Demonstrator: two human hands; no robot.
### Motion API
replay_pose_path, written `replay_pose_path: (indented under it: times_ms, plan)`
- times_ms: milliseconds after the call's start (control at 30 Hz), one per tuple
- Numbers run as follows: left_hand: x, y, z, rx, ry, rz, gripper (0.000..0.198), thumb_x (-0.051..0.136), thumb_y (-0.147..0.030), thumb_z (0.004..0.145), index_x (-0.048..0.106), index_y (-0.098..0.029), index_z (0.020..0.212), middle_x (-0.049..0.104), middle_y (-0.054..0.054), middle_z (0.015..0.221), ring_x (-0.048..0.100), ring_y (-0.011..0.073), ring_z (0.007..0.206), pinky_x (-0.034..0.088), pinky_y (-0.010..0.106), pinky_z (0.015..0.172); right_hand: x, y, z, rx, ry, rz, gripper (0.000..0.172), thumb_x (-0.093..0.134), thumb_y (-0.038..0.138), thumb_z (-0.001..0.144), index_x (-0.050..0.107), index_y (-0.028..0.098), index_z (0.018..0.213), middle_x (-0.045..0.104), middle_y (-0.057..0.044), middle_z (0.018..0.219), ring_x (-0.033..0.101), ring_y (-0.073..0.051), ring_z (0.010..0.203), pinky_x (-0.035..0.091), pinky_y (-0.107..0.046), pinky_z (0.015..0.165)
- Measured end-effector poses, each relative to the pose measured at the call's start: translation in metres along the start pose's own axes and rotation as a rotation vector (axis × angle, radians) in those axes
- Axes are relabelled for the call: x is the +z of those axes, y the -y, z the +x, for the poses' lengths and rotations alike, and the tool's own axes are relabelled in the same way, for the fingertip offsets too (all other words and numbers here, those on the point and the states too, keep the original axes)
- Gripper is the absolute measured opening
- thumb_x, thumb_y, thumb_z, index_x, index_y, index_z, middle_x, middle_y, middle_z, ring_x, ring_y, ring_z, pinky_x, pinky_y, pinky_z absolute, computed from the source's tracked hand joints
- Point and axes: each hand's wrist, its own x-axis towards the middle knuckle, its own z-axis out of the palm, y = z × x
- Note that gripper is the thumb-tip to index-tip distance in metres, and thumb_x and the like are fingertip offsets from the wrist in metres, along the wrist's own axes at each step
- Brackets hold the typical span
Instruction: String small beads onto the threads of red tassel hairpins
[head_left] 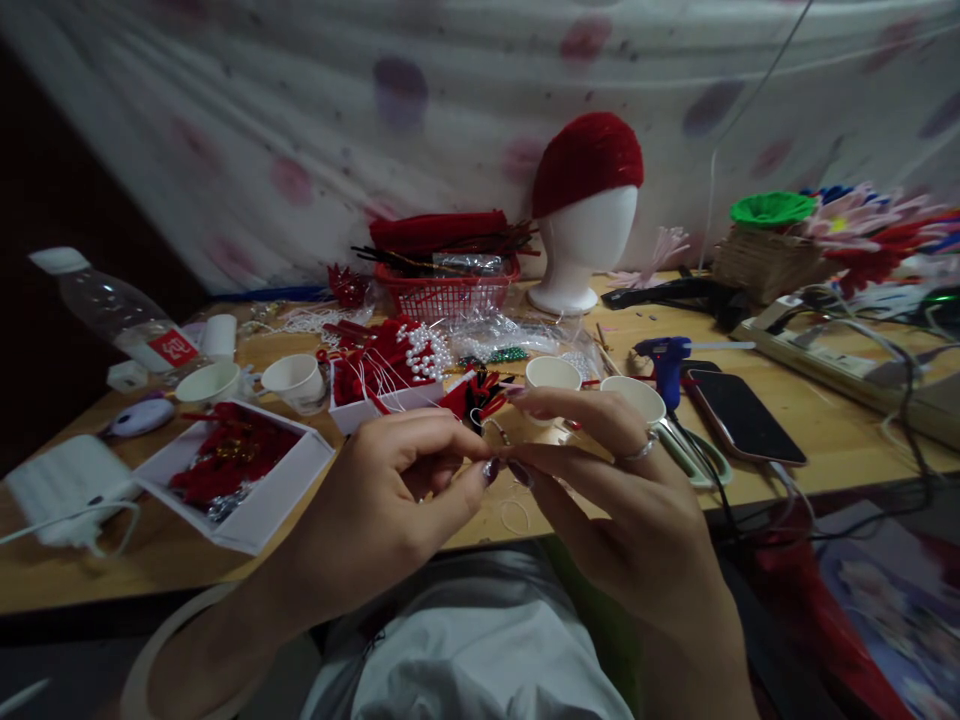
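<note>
Two hands meet over the near edge of the wooden table, pinched together on one small red ornament. The left hand closes thumb and forefinger on its thin wire stem. The right hand, a ring on one finger, nips the same stem from the other side, with its forefinger stretched up to the red part. The ornament's long axis runs from the fingertips up and away from the person. Its red tufted end points toward the far side of the table, and the wire end sits low between the fingers.

Farthest left, a clear plastic bottle lies tilted on its side. Near it an open white box holds a heap of red pieces with some silvery bits. Behind stand two paper cups; their contents cannot be made out. A second white box is packed with red stems tipped with white pearls. Further back, a red mesh basket carries red fabric and dark sticks. Two more cups stand just beyond the right hand. Far right, a wicker basket holds something green.
</note>
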Motion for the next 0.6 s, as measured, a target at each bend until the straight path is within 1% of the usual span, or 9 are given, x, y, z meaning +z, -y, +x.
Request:
replay_pose_path:
  times_ms: [200,300,433,600]
  plan:
    - [0.0001,-0.0013,0.0022,-0.006,0.010,-0.012,0.013,0.062,-0.023,0.080,0.071,-0.017,0.075,0.055,-0.002,0.062,0.048,0.0103,0.054,0.038,0.021,0.046,-0.0002,-0.0009,-0.0002,0.014,-0.009,0.045,0.023,0.059,0.003,0.090,0.067,0.021,0.103,0.064,-0.008,0.125,0.061,-0.023,0.112,0.051,-0.042,0.092]
    - [0.0006,-0.0009,0.0015,-0.002,0.012,0.000,0.013,0.061,-0.023,0.079,0.072,-0.017,0.074,0.057,-0.001,0.062,0.049,0.0109,0.055,0.038,0.021,0.046,0.0019,-0.0003,-0.0005,0.023,-0.009,0.065,0.024,0.059,0.002,0.089,0.066,0.020,0.103,0.063,-0.009,0.126,0.060,-0.024,0.114,0.052,-0.042,0.093]
    - [0.0015,0.0012,0.0009,-0.021,0.015,0.003,0.015,0.060,-0.025,0.080,0.073,-0.017,0.078,0.063,0.001,0.068,0.054,0.0128,0.060,0.040,0.022,0.048,0.0049,-0.0007,-0.0031,0.031,-0.047,0.052,0.023,0.061,0.001,0.086,0.066,0.017,0.102,0.063,-0.010,0.125,0.061,-0.023,0.115,0.051,-0.041,0.096]
    - [0.0025,0.0044,0.0006,-0.071,0.012,-0.019,0.021,0.057,-0.031,0.086,0.073,-0.018,0.084,0.064,0.001,0.067,0.054,0.0123,0.058,0.040,0.021,0.048,0.0069,-0.0017,-0.0054,0.047,-0.097,0.034,0.026,0.061,0.000,0.085,0.065,0.016,0.105,0.063,-0.011,0.122,0.063,-0.023,0.112,0.052,-0.040,0.094]
